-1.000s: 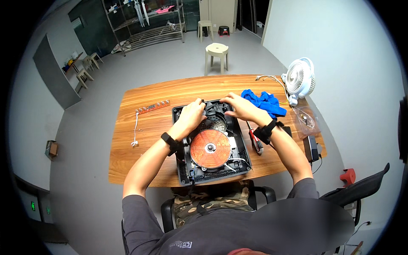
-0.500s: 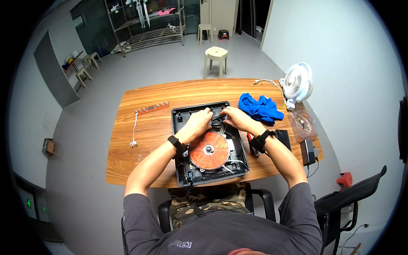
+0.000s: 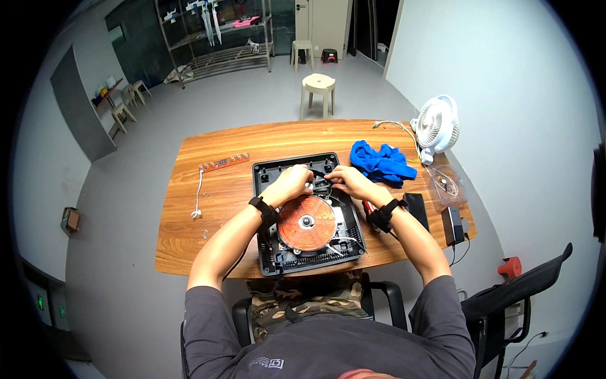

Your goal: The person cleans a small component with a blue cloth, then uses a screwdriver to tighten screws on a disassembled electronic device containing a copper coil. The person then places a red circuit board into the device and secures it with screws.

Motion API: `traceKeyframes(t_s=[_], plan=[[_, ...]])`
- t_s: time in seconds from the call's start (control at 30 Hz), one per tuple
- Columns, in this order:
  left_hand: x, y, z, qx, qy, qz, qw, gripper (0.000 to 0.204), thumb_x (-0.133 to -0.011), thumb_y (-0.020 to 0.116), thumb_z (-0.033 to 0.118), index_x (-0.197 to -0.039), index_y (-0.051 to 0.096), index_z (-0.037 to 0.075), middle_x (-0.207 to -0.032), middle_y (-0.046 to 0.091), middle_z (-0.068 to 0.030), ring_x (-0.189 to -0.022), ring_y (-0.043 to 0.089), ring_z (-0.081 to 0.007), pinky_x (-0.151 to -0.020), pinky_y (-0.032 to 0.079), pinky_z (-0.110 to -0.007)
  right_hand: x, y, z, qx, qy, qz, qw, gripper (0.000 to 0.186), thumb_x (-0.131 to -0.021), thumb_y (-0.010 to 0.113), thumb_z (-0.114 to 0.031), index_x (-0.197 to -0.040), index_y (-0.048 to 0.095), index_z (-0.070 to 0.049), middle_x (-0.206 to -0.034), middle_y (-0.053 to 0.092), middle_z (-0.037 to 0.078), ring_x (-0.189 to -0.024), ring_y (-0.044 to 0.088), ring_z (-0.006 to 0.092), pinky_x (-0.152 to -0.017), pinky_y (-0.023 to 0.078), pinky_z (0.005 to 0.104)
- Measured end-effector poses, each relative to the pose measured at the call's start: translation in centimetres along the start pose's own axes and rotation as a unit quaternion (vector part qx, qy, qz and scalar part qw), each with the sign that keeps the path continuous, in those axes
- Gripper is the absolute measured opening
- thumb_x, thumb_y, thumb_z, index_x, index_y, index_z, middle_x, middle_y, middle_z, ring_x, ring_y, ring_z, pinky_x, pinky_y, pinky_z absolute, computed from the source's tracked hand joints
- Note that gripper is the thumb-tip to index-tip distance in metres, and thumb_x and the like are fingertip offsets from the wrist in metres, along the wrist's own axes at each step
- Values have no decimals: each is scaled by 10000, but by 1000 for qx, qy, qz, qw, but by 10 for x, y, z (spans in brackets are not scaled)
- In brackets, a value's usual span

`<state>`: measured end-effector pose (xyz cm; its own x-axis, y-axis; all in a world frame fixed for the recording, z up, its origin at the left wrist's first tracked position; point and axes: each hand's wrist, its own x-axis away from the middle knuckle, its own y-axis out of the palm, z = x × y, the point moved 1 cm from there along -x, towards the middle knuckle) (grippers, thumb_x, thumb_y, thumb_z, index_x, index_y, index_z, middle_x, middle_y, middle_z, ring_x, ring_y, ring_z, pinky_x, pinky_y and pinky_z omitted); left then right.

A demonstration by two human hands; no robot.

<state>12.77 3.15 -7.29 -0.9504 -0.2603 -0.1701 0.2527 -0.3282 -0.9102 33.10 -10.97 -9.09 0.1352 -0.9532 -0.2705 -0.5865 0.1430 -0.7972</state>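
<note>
An opened induction cooker (image 3: 262, 215) lies on the wooden table in front of me, its black casing exposing the inside. A round orange-red coil (image 3: 293, 226) with a pale centre fills the near half. My left hand (image 3: 292, 184) reaches over the casing's far half, fingers curled together beside a dark part (image 3: 321, 182). From the other side, my right hand (image 3: 349, 180) bends its fingers down onto that same part. Exactly what the fingertips grip is too small and partly covered. White wires (image 3: 348, 240) run from the coil's right side.
A narrow orange circuit board (image 3: 224, 163) with a white lead lies left. On the right are a blue cloth (image 3: 382, 165), a black phone-like slab (image 3: 416, 211), a dark box-shaped adapter (image 3: 452, 226), a clear bag (image 3: 447, 186) and a white fan (image 3: 437, 126). Small screws (image 3: 205, 234) lie near the left edge.
Both hands stay over the far half of the casing, with only small shifts of the fingers. The whole view has shifted slightly.
</note>
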Motion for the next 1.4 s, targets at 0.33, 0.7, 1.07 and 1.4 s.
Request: traceKeyframes(t_s=[0.33,0.7,1.07,1.4], plan=[[-7,-2,-8,25,-17,-67,997,388,-749,844,230,-1062,756,18,-974,717,-209,-928,705,-352,-822,561,-409,1,0,2,-5,-4,-6,1000,326,-821,755,-32,-1140,695,-6,-1054,706,163,-989,685,326,-867,560,396],[12,-14,-13,31,29,-49,998,384,-778,792,150,-1129,734,7,-1020,709,-208,-980,690,-353,-870,555,-408,-1,-2,0,-37,19,-8,999,305,-785,778,-31,-1077,699,6,-1019,723,177,-951,702,334,-834,563,405],[73,-56,-42,45,-45,-16,998,312,-783,715,45,-1091,727,-1,-1035,710,-184,-951,707,-308,-852,575,-392,-5,4,21,-55,47,-30,997,272,-784,835,-101,-982,699,24,-979,714,179,-909,725,297,-778,579,377],[77,-41,-28,42,-64,-22,997,389,-841,724,144,-1214,688,38,-1098,612,-157,-886,668,-275,-841,563,-384,-8,5,18,-34,57,-38,997,249,-804,814,-44,-1002,682,26,-973,731,146,-887,728,237,-783,590,334]])
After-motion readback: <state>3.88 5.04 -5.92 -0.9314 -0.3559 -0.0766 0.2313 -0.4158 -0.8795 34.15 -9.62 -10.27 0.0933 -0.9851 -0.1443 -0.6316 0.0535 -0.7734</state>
